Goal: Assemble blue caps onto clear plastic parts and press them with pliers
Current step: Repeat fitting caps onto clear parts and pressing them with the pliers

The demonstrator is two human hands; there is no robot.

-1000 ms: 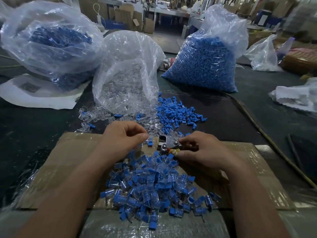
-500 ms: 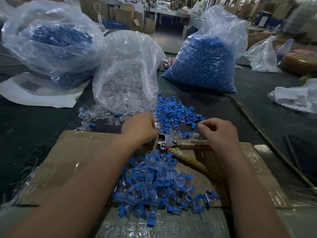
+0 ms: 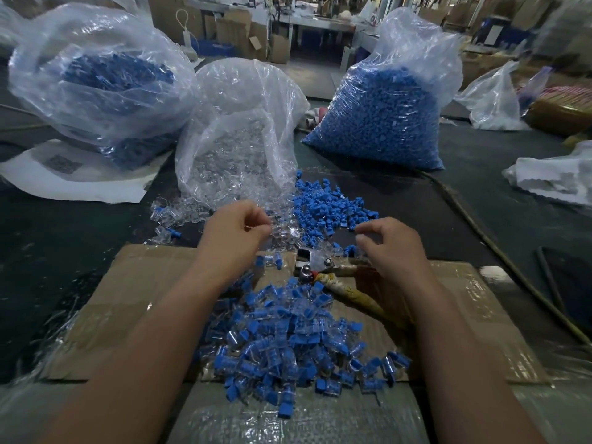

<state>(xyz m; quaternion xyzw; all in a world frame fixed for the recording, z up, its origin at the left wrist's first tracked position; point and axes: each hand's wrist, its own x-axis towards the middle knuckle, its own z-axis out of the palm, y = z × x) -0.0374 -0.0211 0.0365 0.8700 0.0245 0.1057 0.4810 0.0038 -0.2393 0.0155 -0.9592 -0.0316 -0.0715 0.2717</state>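
Loose clear plastic parts (image 3: 282, 233) spill from an open bag, with loose blue caps (image 3: 330, 208) beside them on the right. My left hand (image 3: 235, 230) is over the clear parts, and its thumb and fingertips pinch one of them. My right hand (image 3: 392, 243) hovers at the near edge of the blue caps, fingers bent, with a gap between thumb and fingers and nothing in it. The pliers (image 3: 315, 267) lie free on the cardboard (image 3: 134, 302) between my hands, their taped handles pointing towards me. A heap of assembled blue-and-clear pieces (image 3: 288, 341) lies in front of them.
Three plastic bags stand behind: clear parts (image 3: 237, 129) in the middle, blue caps (image 3: 381, 116) on the right, assembled pieces (image 3: 99, 84) on the left. A cable (image 3: 499, 251) runs along the dark table on the right. White bags (image 3: 551, 177) lie far right.
My right hand let go of the pliers and moved forward to the blue caps. My left hand left the assembled heap and moved forward to the clear parts.
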